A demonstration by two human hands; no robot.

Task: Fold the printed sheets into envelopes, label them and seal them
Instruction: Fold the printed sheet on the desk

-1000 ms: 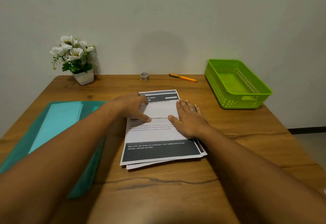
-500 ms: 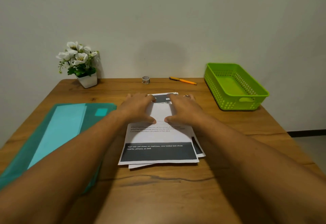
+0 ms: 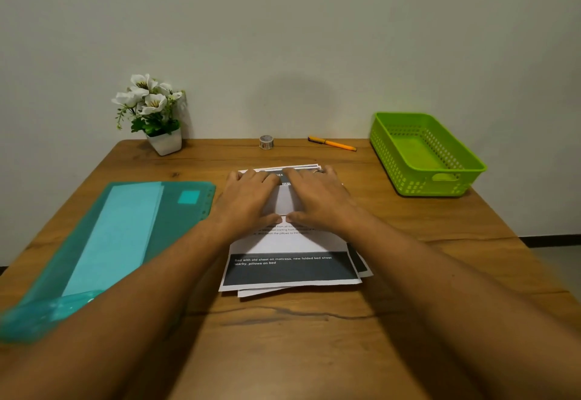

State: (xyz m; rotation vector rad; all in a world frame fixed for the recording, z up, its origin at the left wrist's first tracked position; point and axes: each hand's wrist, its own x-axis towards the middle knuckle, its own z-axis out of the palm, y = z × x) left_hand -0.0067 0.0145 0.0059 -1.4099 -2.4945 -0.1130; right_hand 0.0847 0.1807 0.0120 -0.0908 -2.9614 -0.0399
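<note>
Sheets [image 3: 292,269]: loose stack mid-table, edges fanned out a bit, dark printed band nearest me
Left hand [image 3: 248,200]: flat, fingers spread, palm down on the top sheet, gripping nothing
Right hand [image 3: 317,200]: same deal, flat on the sheet just beside the left, thumbs nearly touching, ring on one finger
Folder [image 3: 103,242]: teal, left of the stack, pale envelopes inside
Basket [image 3: 424,154]: green, far right
Pen [image 3: 331,143]: orange, by the wall
Tape [image 3: 266,142]: small roll, left of the pen
Plant [image 3: 154,113]: back left corner
In the way: forearms cover the stack's sides

Bare forearms, no sleeves; ring [image 3: 319,171] on right hand [image 3: 317,198] finger.
</note>
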